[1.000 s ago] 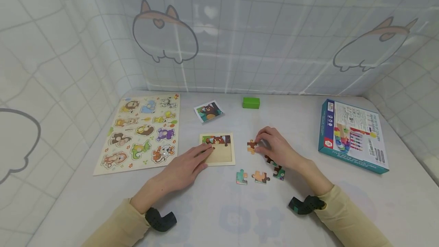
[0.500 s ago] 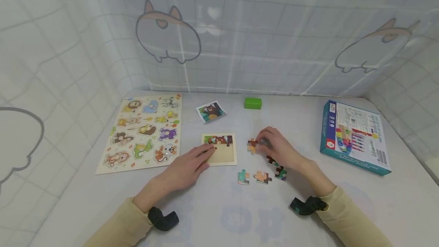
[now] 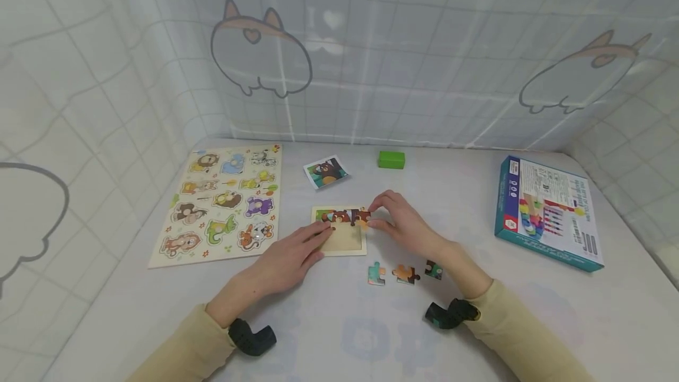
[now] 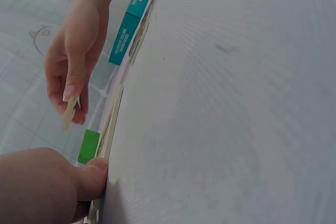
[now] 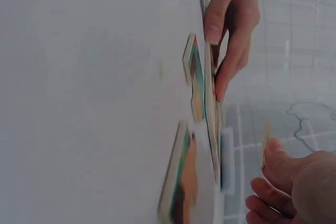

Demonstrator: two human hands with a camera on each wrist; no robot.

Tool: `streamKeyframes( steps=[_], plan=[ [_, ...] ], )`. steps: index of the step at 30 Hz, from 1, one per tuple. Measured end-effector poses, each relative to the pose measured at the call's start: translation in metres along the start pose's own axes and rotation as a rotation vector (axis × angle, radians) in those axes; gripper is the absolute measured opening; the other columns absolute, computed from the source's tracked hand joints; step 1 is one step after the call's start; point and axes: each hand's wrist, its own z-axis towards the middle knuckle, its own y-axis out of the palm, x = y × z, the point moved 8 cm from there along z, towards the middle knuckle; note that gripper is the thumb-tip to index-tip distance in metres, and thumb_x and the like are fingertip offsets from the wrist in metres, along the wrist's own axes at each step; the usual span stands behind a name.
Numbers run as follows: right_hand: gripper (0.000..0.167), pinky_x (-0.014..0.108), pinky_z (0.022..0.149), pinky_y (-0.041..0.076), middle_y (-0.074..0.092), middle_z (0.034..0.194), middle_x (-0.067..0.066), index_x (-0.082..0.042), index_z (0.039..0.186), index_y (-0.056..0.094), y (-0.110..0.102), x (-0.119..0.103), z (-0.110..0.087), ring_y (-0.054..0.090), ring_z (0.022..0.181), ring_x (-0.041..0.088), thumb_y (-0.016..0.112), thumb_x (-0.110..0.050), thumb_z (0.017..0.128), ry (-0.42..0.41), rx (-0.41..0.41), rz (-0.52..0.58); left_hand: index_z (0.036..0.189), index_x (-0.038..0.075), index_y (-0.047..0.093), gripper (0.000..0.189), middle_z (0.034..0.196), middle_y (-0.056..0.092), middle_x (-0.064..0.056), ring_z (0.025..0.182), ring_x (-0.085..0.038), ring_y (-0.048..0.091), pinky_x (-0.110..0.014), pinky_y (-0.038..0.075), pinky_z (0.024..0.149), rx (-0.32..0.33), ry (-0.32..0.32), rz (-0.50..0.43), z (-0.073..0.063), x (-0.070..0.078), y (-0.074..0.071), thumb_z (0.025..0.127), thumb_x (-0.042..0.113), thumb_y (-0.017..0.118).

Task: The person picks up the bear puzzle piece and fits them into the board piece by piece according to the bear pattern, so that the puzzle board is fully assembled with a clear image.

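Note:
In the head view, my left hand (image 3: 286,258) rests on the left side of a shallow wooden puzzle tray (image 3: 363,241), its fingers fairly straight and its thumb at the near edge. Bear-picture pieces (image 3: 338,217) lie along the tray's far side; bare wood shows below them. My right hand (image 3: 403,224) pinches a brown-and-orange jigsaw piece (image 3: 363,217) between thumb and fingers, over the tray's upper right corner. The left wrist view shows this jigsaw piece (image 4: 69,115) held up above the table. Loose jigsaw pieces (image 3: 405,274) lie right of the tray and nearer me.
An animal peg puzzle board (image 3: 214,208) lies on the left. Behind the tray are a bear picture card (image 3: 326,172) and a green block (image 3: 391,160). A teal-edged box (image 3: 549,214) lies at right. A curtain with drawn animals stands behind the table.
My right hand has carried the brown-and-orange jigsaw piece leftward from the table to over the tray's upper right corner. The left hand has kept its place on the tray.

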Motion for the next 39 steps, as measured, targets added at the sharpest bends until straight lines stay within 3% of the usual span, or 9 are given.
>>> streamKeyframes(
  steps=[12,17,30,39],
  plan=[
    [0.023,0.037,0.095,0.05,0.058,0.115,0.006,-0.004,0.112,0.061,0.028,-0.022,0.024,0.054,0.11,0.025,0.066,-0.022,0.097,-0.029,-0.057,0.006,0.151,0.008,0.043,0.051,0.159,0.038,-0.008,0.147,-0.027,0.036,-0.046,0.037,0.117,-0.01,-0.008,0.0,0.001,0.0,0.0,0.105,0.026,0.052],
    [0.023,0.036,0.092,0.051,0.058,0.114,0.007,-0.001,0.11,0.062,0.034,-0.024,0.023,0.054,0.106,0.023,0.065,-0.021,0.097,-0.03,-0.087,0.007,0.151,0.008,0.044,0.051,0.16,0.037,-0.008,0.147,-0.027,0.036,-0.047,0.037,0.117,-0.001,-0.017,0.01,0.0,-0.001,0.0,0.105,0.026,0.053],
    [0.019,0.034,0.093,0.05,0.057,0.119,0.007,-0.002,0.106,0.063,0.048,-0.014,0.019,0.049,0.11,0.022,0.066,-0.019,0.097,-0.047,-0.075,-0.018,0.15,0.008,0.047,0.048,0.16,0.038,-0.006,0.147,-0.025,0.036,-0.044,0.038,0.116,-0.002,-0.019,-0.003,0.001,-0.003,0.0,0.105,0.026,0.052],
    [0.02,0.035,0.093,0.049,0.055,0.121,0.008,-0.003,0.105,0.064,0.051,-0.013,0.018,0.047,0.11,0.022,0.067,-0.02,0.096,-0.041,-0.063,-0.027,0.149,0.01,0.047,0.047,0.16,0.037,-0.005,0.148,-0.024,0.035,-0.044,0.037,0.117,-0.022,-0.055,-0.038,0.002,-0.003,-0.001,0.106,0.027,0.051]
  ],
)
